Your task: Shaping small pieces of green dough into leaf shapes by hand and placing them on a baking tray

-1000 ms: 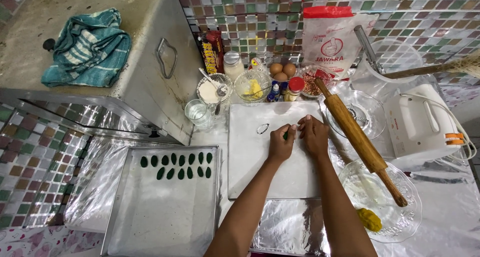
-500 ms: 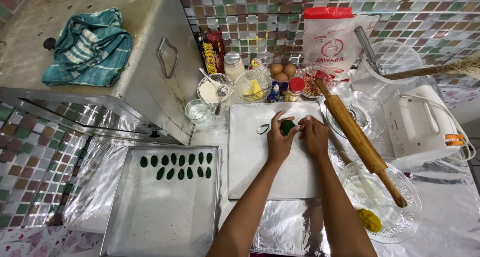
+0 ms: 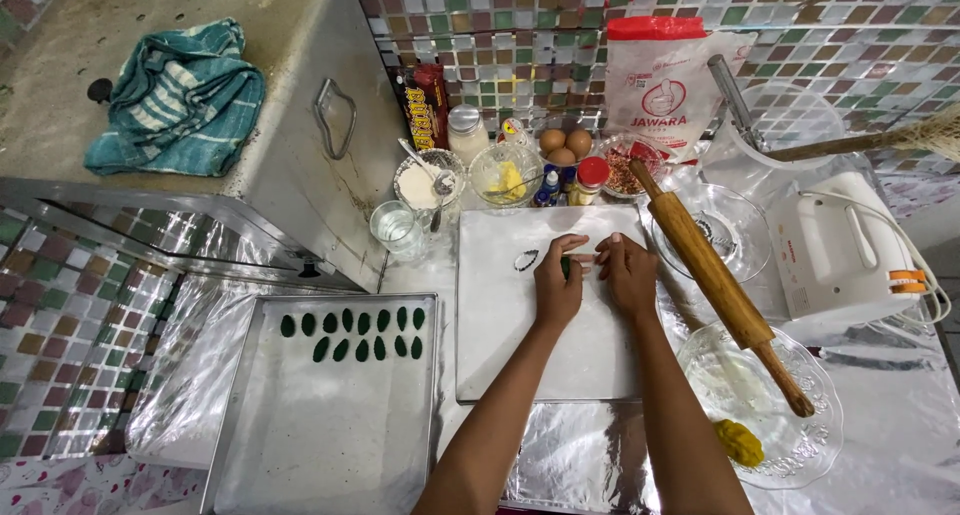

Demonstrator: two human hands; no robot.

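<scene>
Both hands sit close together on the white cutting board point(image 3: 540, 325), working one small lump of green dough point(image 3: 566, 266) that shows only as a sliver between them. The left hand point(image 3: 558, 283) has its fingers curled down onto the dough from one side; the right hand point(image 3: 628, 273) presses in from the other, fingertips bent onto the same spot. So the grip looks like a two-handed pinch closed on the piece, though most of the dough is hidden under the fingers and its present shape cannot be told.

Just to the left of the grip, lying on the board, is a small leaf-shaped metal cutter point(image 3: 527, 261), untouched. Further left and nearer the person stands the metal baking tray point(image 3: 330, 445), with two short rows of dark green leaf-shaped pieces point(image 3: 352, 335) along its far edge; the greater part of the tray is bare. Judged from that, the shaping work is at an early stage: about a dozen pieces are laid out, one more is in the fingers, and much of the tray has room left.

To the right of the grip a wooden rolling pin point(image 3: 718, 283) lies slantwise across two glass bowls point(image 3: 790, 445), the nearer one holding a yellow lump. Beyond the hands stand jars, eggs and a flour bag point(image 3: 665, 75)
</scene>
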